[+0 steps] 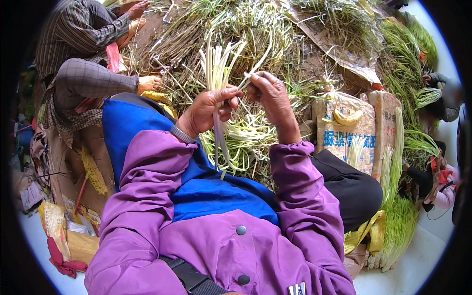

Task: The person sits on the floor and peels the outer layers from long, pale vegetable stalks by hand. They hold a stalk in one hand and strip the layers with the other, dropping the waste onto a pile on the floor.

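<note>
My left hand [206, 109] grips an upright bunch of long pale stalks [216, 64], whose lower ends hang past it toward my blue apron [211, 194]. Just to its right, my right hand [269, 102] pinches a thin leaf strand [256, 64] near the bunch. The fingertips of both hands are close together. Below them lies a tangled heap of pale yellow-green leaves [246, 150].
Dry stalks [246, 24] cover the ground ahead. Printed sacks [344, 155] at right carry a yellow curved item [346, 116]. Long green bundles [396, 226] lie farther right. Other people [81, 29] sit at upper left and at the right edge [442, 187].
</note>
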### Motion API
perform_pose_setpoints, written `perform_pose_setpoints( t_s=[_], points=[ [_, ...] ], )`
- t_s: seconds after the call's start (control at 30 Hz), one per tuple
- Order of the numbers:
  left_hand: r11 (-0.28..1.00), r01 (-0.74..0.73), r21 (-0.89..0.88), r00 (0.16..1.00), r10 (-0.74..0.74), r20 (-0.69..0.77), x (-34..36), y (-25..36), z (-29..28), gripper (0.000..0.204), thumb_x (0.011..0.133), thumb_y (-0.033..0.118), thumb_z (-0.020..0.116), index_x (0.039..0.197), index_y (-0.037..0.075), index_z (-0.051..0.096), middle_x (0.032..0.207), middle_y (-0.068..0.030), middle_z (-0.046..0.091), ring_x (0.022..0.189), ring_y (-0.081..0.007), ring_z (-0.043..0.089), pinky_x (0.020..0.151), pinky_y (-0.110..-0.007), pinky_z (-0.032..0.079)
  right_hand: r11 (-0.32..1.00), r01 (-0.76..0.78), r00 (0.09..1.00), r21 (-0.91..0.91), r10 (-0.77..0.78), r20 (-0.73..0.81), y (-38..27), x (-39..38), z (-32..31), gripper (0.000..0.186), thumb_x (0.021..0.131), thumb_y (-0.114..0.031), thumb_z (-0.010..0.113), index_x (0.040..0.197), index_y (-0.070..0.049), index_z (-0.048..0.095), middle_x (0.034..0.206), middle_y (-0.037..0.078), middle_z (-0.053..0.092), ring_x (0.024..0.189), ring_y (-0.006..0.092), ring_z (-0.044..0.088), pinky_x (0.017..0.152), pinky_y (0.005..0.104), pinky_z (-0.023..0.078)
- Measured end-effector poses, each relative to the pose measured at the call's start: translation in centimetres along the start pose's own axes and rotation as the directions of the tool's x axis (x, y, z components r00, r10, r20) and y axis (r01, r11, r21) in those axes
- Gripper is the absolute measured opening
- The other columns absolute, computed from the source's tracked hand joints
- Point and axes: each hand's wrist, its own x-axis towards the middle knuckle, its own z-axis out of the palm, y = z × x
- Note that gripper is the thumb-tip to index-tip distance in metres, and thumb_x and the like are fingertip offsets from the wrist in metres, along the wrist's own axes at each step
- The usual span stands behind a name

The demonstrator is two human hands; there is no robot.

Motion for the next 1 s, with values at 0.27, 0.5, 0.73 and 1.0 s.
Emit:
perform_pose_setpoints(
  t_s=[0.27,0.5,0.73,1.0],
  points=[
    [1.0,0.019,0.014,0.999,-0.018,-0.029,-0.4,0.6,-0.1,0.023,0.091,0.021,0.054,0.104,0.001,0.054,0.072,0.0024,0.057,0.048,-0.0043,0.038,0.045,-0.02,0.034,0.835,0.291,0.956,0.468,-0.239,-0.168,-3.8,0.1,-6.9,0.02,0.097,-0.023,0.042,0.1,-0.008,0.054,0.102,0.01,0.065,0.087,0.0194,0.065,0.066,0.0314,0.055],
    [1.0,0.026,-0.006,1.0,-0.026,-0.012,-0.9,0.7,-0.1,0.023,0.091,0.02,0.054,0.102,0.001,0.055,0.071,0.0024,0.057,0.047,-0.0046,0.037,0.046,-0.021,0.034,0.868,0.397,0.529,-0.298,-0.482,-0.699,-6.7,-2.0,-14.0,0.02,0.094,-0.02,0.05,0.102,-0.005,0.06,0.09,0.005,0.062,0.085,0.0167,0.061,0.068,0.0294,0.052],
    [0.994,-0.103,-0.028,0.995,0.103,-0.011,-2.0,1.1,-0.6,0.023,0.093,0.021,0.052,0.104,0.002,0.055,0.072,0.0021,0.058,0.047,-0.0044,0.038,0.046,-0.021,0.035,0.795,-0.118,0.878,-0.595,-0.196,-0.436,-5.6,-3.8,-14.6,0.029,0.085,-0.035,0.065,0.101,-0.011,0.066,0.088,-0.003,0.064,0.074,0.0047,0.051,0.063,0.0228,0.038],
    [0.979,-0.197,0.041,0.98,0.198,0.0,-1.6,1.8,-0.1,0.028,0.092,0.021,0.053,0.113,0.003,0.053,0.085,-0.0027,0.062,0.051,-0.0042,0.041,0.048,-0.019,0.037,0.851,0.076,0.895,-0.52,0.171,0.411,0.8,-2.0,1.5,0.025,0.089,-0.018,0.061,0.106,0.0,0.06,0.088,0.003,0.061,0.082,0.0094,0.055,0.074,0.0251,0.045]
  ],
)
